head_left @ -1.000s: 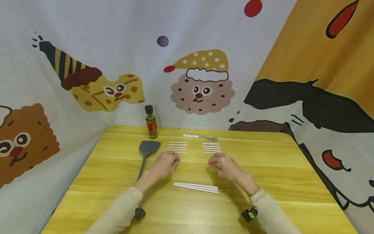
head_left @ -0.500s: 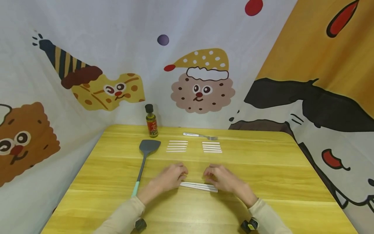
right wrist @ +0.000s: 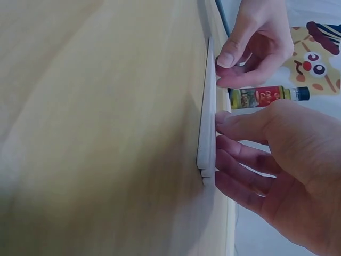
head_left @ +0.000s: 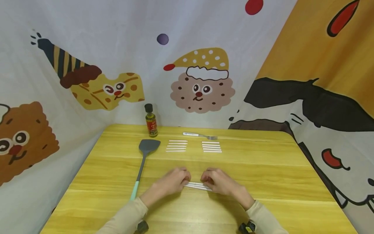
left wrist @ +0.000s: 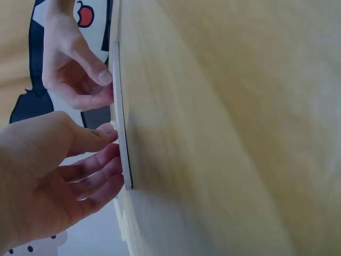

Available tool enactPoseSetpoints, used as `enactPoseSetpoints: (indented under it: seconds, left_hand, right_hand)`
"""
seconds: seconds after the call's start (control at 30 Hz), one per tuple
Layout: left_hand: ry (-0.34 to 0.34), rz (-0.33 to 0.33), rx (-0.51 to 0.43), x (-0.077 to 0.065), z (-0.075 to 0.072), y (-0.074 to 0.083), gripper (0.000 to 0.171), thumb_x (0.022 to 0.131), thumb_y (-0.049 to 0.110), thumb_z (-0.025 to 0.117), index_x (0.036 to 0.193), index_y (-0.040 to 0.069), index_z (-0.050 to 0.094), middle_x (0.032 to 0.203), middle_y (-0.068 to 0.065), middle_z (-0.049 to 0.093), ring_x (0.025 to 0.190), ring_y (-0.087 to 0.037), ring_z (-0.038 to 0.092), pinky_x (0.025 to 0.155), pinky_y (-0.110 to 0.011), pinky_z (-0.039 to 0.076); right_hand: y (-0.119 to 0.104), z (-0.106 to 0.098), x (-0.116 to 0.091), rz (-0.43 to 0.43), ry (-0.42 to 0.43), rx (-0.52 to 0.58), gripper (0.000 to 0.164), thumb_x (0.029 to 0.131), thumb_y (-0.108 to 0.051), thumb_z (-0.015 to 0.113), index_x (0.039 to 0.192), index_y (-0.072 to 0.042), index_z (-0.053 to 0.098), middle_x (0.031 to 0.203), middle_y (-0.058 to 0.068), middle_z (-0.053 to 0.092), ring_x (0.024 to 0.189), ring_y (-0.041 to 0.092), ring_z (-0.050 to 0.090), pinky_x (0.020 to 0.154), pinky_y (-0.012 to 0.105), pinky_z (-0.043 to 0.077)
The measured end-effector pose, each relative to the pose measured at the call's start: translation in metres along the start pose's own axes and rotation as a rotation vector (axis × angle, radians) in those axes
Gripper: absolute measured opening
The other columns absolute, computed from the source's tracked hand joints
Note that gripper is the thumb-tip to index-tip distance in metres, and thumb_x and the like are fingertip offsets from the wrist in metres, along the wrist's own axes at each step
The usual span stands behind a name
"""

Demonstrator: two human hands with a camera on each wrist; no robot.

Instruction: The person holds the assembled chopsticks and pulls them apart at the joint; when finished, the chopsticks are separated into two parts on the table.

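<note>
Between my hands on the wooden table lie several white chopsticks (head_left: 198,186), side by side, tapering toward the left. My left hand (head_left: 176,180) is over their narrow left end, thumb and bent fingertips right at the sticks. Over the thicker right end comes my right hand (head_left: 219,181), its fingers also bent and covering the tips. The right wrist view shows the squared ends of the chopsticks (right wrist: 206,144) beside my right thumb and spread fingertips. In the left wrist view, the left fingers are spread along the edge of one chopstick (left wrist: 122,122).
Beyond the hands are two groups of short white sticks, one left (head_left: 176,146) and one right (head_left: 211,147). A fork (head_left: 200,135) lies behind them. To the left are a grey spatula (head_left: 143,162) with a mint handle and an upright oil bottle (head_left: 151,122). A printed curtain hangs behind.
Both hands have come back toward the body, from near the short sticks down to the chopsticks, and have moved closer together. The spatula's mint handle has come into view.
</note>
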State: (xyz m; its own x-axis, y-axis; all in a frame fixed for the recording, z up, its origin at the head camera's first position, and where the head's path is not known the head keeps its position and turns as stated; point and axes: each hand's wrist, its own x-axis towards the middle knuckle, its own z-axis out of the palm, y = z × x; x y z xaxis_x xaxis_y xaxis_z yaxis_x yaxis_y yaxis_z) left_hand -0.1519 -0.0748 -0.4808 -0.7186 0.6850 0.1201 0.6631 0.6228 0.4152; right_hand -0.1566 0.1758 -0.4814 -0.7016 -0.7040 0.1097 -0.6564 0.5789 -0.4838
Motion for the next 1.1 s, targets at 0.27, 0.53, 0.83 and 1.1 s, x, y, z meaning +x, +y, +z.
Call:
enactPoseSetpoints:
  seconds: [0.27, 0.53, 0.83, 1.1]
  left_hand:
    - [0.006, 0.001, -0.010, 0.000, 0.001, 0.002, 0.009, 0.090, 0.000, 0.069, 0.094, 0.007, 0.074, 0.094, -0.003, 0.068, 0.088, -0.012, 0.064, 0.077, -0.019, 0.056]
    - [0.006, -0.020, 0.062, 0.002, 0.003, 0.002, 0.017, 0.087, -0.006, 0.069, 0.095, 0.010, 0.069, 0.089, 0.001, 0.059, 0.077, -0.008, 0.055, 0.066, -0.016, 0.050]
    - [-0.014, -0.085, 0.048, 0.006, 0.005, -0.003, 0.009, 0.092, 0.003, 0.070, 0.097, 0.010, 0.066, 0.092, 0.000, 0.059, 0.077, -0.009, 0.056, 0.065, -0.018, 0.050]
    - [0.062, -0.056, 0.080, 0.006, -0.001, -0.003, 0.004, 0.092, 0.005, 0.070, 0.092, 0.009, 0.069, 0.091, 0.000, 0.063, 0.080, -0.012, 0.063, 0.069, -0.021, 0.055]
  right_hand:
    - [0.001, 0.004, 0.001, -0.056, 0.047, -0.026, 0.010, 0.088, -0.001, 0.074, 0.097, -0.006, 0.073, 0.092, 0.003, 0.071, 0.081, 0.006, 0.063, 0.069, 0.017, 0.055]
    - [0.001, 0.011, 0.005, -0.118, 0.132, -0.169, 0.018, 0.085, 0.002, 0.075, 0.102, -0.001, 0.068, 0.092, 0.005, 0.068, 0.080, 0.011, 0.066, 0.067, 0.018, 0.056]
    - [0.000, 0.012, 0.013, -0.121, 0.153, -0.233, 0.023, 0.085, 0.006, 0.073, 0.106, 0.001, 0.065, 0.091, 0.008, 0.068, 0.080, 0.016, 0.066, 0.067, 0.022, 0.057]
    - [0.001, 0.011, 0.017, -0.225, 0.271, -0.331, 0.015, 0.084, 0.005, 0.076, 0.091, -0.006, 0.068, 0.090, 0.002, 0.063, 0.083, 0.015, 0.063, 0.069, 0.023, 0.056]
